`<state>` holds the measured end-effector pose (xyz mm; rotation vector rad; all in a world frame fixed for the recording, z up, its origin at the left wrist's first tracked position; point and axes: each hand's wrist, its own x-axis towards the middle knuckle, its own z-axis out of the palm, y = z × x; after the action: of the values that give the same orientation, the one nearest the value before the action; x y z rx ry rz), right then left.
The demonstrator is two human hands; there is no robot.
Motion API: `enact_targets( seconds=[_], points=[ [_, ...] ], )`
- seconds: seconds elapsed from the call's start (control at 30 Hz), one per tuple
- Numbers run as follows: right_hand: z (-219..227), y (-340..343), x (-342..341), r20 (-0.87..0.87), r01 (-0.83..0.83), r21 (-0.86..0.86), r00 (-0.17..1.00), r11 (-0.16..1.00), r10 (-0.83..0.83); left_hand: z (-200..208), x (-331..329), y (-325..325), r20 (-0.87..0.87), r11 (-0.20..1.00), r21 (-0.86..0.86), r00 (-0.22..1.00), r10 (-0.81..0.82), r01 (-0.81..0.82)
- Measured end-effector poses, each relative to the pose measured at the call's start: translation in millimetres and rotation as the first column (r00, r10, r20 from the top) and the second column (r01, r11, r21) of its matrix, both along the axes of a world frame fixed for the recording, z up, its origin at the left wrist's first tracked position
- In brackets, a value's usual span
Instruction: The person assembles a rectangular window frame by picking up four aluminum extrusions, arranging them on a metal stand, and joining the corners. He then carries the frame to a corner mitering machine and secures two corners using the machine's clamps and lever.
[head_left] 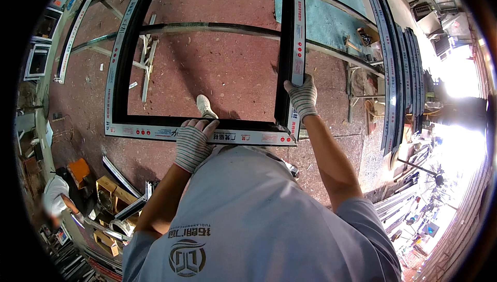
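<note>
The person is carrying or positioning a large black rectangular window frame of metal profile with white protective film on its faces (pixel 155 131), held out in front of the body over the red concrete floor (pixel 217 69). The left hand (pixel 192 145), in a striped knit work glove, is closed over the near horizontal rail, fingers curled on its top edge. The right hand (pixel 302 95), gloved the same way, is wrapped around the right upright rail, just above the near right corner. Both grips hold the frame; it hangs clear of the floor at the near side, while its far end runs out of sight at the top.

Beyond it, long steel rails of a low rack (pixel 207 27) cross the floor from left to right, and the person's light shoe (pixel 206 107) shows through the frame opening. A stack of similar film-wrapped profiles (pixel 396 75) stands at the far right.

The step in hand looks like moving the assembled frame. The next move likely calls for keeping both grips firm and level, and watching the far corners against the rack rails.
</note>
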<state>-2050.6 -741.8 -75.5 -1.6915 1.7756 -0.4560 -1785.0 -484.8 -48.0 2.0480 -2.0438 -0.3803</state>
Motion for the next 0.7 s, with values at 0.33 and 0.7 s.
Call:
enact_targets(
  seconds=[0.33, 0.7],
  points=[
    [-10, 8, -5, 0.108, 0.036, -0.005, 0.994, 0.999, -0.035, -6, -9, 2, 0.049, 0.99, 0.005, 0.989, 0.142, -0.143],
    [-4, 7, -4, 0.067, 0.019, 0.031, 0.998, 0.999, -0.021, -9, -12, 0, 0.017, 0.982, 0.03, 0.982, 0.188, -0.189]
  ],
)
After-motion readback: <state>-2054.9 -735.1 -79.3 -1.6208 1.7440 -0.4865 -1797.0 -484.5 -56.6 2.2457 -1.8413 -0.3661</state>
